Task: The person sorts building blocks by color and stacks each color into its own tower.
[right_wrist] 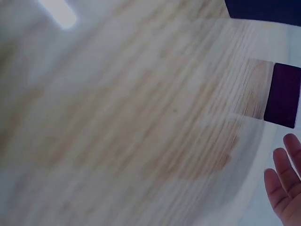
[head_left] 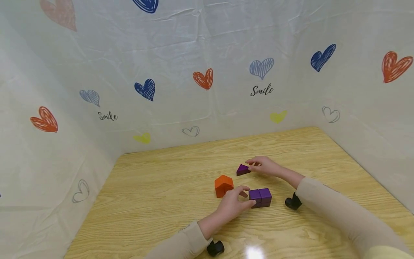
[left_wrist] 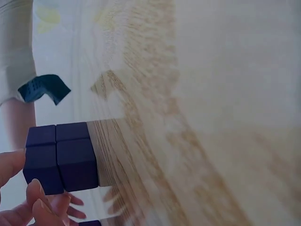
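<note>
Several purple cubes (head_left: 260, 198) form a compact block on the table, two across and two high; their faces show in the left wrist view (left_wrist: 61, 160). At its left side is my left hand (head_left: 233, 203), fingers bent and spread, thumb overlapping the front; whether it touches is hard to tell. Farther back lies a purple triangular block (head_left: 243, 170). My right hand (head_left: 265, 166) is at its right end, fingers loosely extended; the right wrist view shows a gap between those fingers (right_wrist: 282, 183) and the block's dark side (right_wrist: 283, 95).
An orange house-shaped stack (head_left: 224, 186) stands left of the purple cubes, just behind my left hand. The wooden table (head_left: 155, 187) is bordered at the back and sides by a white sheet (head_left: 174, 122) printed with hearts. Black wrist pieces (head_left: 293, 202) sit under both sleeves.
</note>
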{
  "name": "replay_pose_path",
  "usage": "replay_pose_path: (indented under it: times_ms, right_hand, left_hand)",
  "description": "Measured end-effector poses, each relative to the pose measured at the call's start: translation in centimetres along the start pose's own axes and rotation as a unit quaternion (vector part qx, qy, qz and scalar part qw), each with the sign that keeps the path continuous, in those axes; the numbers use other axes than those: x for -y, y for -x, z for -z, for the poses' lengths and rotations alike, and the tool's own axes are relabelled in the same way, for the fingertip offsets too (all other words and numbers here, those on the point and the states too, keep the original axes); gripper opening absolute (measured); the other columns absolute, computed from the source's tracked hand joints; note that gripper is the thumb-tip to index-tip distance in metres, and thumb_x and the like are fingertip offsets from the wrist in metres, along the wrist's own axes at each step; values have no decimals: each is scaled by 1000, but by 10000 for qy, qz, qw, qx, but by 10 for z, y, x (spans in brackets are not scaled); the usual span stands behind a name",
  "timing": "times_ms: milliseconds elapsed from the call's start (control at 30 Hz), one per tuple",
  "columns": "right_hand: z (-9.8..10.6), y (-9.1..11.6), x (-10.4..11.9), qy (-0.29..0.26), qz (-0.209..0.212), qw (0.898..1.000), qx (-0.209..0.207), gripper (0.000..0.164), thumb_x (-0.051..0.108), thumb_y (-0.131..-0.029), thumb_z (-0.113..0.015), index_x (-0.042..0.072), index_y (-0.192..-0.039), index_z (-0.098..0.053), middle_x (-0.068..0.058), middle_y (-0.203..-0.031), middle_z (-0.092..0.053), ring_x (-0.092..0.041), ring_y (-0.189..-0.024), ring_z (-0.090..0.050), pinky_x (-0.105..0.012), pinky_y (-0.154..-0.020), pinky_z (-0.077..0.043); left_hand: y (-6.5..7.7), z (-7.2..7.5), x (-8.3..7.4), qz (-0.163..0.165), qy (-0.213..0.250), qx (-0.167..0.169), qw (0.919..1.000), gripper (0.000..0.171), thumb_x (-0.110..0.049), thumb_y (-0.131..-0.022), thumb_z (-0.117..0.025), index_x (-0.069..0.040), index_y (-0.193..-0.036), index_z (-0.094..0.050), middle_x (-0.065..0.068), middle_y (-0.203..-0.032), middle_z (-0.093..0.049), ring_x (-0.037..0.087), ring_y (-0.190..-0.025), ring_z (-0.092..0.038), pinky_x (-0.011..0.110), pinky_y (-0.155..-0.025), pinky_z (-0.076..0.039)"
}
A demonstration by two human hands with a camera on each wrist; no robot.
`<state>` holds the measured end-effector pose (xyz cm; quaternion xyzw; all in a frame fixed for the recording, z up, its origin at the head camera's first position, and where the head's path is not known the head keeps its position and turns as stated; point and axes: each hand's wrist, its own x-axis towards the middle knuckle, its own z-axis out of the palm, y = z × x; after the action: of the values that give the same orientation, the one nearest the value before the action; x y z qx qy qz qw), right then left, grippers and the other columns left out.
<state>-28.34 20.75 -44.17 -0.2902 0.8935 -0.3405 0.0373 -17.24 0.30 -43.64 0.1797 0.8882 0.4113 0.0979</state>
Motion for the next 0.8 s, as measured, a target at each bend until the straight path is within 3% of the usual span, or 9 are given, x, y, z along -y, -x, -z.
replay_pose_path:
  times_ms: [300, 500, 700, 800]
  right_hand:
    - [-8, -25, 2, 617, 47, 9972, 422, 32, 15, -93, -52, 1, -121, -57, -13, -105, -62, -21, -90, -56, -34, -75, -45]
    - [-6, -28, 1, 253, -32, 9982, 550, 26, 15, -92, -55, 1, -113, -62, -15, -109, -62, -27, -98, -56, -40, -83, -45]
    - [-3, -26, 1, -392, -39, 9963, 762, 12, 10, -85, -64, 6, -96, -62, -5, -91, -63, -17, -84, -56, -30, -74, -45]
    - [-4, -25, -1, -545, -197, 9949, 828, 15, 8, -81, -68, 7, -95, -62, -3, -89, -63, -15, -81, -55, -29, -73, -45]
  left_hand:
    - [0, -2, 4, -40, 287, 1, 9996, 38, -32, -82, -68, -15, -115, -60, -1, -93, -65, 8, -81, -58, 22, -66, -45]
    - [-1, -2, 4, 18, 308, 14, 9995, 38, -32, -82, -68, -14, -116, -60, -2, -92, -65, 9, -81, -59, 23, -67, -46]
    - [-2, -3, 3, 6, 411, -10, 9992, 38, -32, -82, -68, -15, -115, -59, 0, -92, -66, 8, -77, -58, 23, -64, -45]
    - [-2, -3, 4, 8, 471, -12, 9989, 38, -32, -83, -67, -15, -116, -59, -1, -92, -65, 6, -76, -57, 22, -63, -44]
